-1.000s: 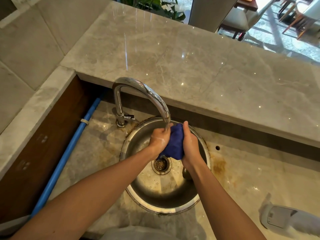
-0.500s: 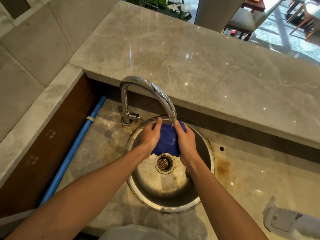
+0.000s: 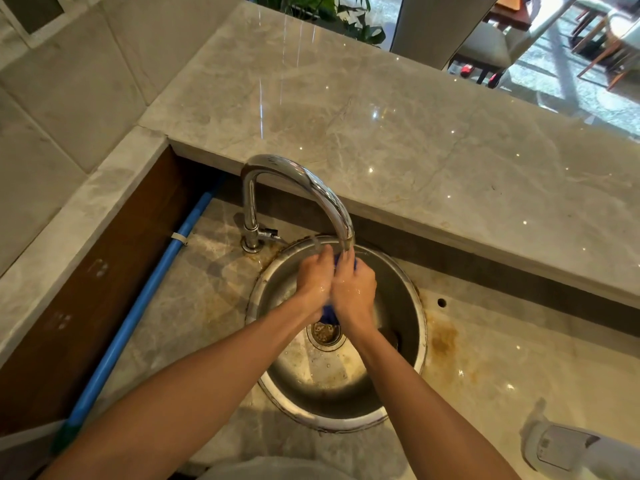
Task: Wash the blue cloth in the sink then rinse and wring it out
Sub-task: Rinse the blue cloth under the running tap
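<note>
Standing at a grey marble counter [image 3: 381,140], a person works over a round steel sink [image 3: 398,386] set into the lower ledge. From about eleven o'clock of the basin a chrome tap [image 3: 304,181] arches over to its far rim, and water seems to be running from the spout onto the hands, though the stream itself is hard to make out.

Both hands meet directly under the spout, above the drain [image 3: 325,336]. Pressed against each other, the left hand [image 3: 313,280] and the right hand [image 3: 355,289] have their fingers curled closed around the blue cloth [image 3: 329,315], which is bunched between the palms. Only two slivers of it show: one peeking out at twelve o'clock by the fingertips, one hanging at six o'clock below the heels of the hands.

Judging from that, the cloth is rolled into a short wad whose long axis runs from twelve to six, the lower end pointing at the drain. It looks soft and limp, and soaked through it should be heavier than dry and a bit slippery. Taking an end in each fist and twisting in opposite directions looks the surest way to wring it.
</note>
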